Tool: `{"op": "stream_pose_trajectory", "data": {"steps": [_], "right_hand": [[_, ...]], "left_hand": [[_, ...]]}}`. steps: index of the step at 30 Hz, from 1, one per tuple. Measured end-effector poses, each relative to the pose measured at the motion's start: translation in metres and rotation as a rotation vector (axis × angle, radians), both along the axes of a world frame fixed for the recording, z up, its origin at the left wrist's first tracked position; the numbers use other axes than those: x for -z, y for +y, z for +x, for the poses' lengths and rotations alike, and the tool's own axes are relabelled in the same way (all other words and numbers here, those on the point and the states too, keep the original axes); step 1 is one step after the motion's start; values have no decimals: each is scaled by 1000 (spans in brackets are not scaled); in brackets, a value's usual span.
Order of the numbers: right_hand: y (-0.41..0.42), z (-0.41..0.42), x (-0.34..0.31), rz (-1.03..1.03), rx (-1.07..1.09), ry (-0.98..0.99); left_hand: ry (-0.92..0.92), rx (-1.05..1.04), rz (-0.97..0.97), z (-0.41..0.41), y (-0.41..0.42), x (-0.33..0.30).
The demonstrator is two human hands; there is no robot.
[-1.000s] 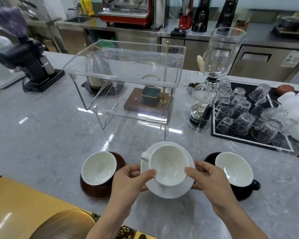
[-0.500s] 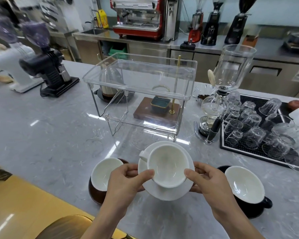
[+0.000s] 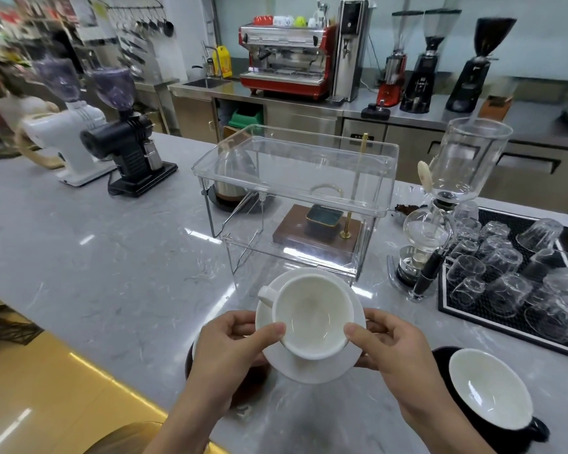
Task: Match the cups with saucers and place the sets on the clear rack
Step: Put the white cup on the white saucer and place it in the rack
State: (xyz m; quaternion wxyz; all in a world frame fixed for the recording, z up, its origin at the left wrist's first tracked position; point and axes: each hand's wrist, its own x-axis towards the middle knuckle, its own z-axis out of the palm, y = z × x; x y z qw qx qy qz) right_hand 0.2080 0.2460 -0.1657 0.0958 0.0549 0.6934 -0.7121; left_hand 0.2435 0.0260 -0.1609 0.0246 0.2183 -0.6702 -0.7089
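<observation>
A white cup (image 3: 312, 317) sits on a white saucer (image 3: 312, 368), held in the air above the counter, in front of the clear rack (image 3: 295, 173). My left hand (image 3: 233, 352) grips the set's left side, thumb on the cup rim. My right hand (image 3: 397, 358) grips its right side the same way. The rack's top tray holds nothing. A brown cup and saucer (image 3: 246, 385) are mostly hidden under my left hand. At the lower right stands a black cup (image 3: 492, 388) with a white inside, on a black saucer (image 3: 446, 353).
A glass siphon brewer (image 3: 440, 211) stands right of the rack, beside a black mat (image 3: 466, 309) with several upturned glasses. A wooden stand (image 3: 318, 234) sits under the rack and a kettle (image 3: 233, 178) behind it. Two grinders (image 3: 112, 139) are at the far left.
Both hands have lifted the white cup and saucer off the counter and carried them toward the rack. The view has tilted up, and the brown set is now hidden under my left hand.
</observation>
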Motion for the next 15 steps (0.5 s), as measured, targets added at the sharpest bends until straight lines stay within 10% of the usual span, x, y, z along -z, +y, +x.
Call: {"op": "stream_pose_trajectory", "data": {"steps": [15], "right_hand": [[-54, -37, -21, 32, 4, 69]], "left_hand": [[43, -42, -67, -40, -44, -25]]}}
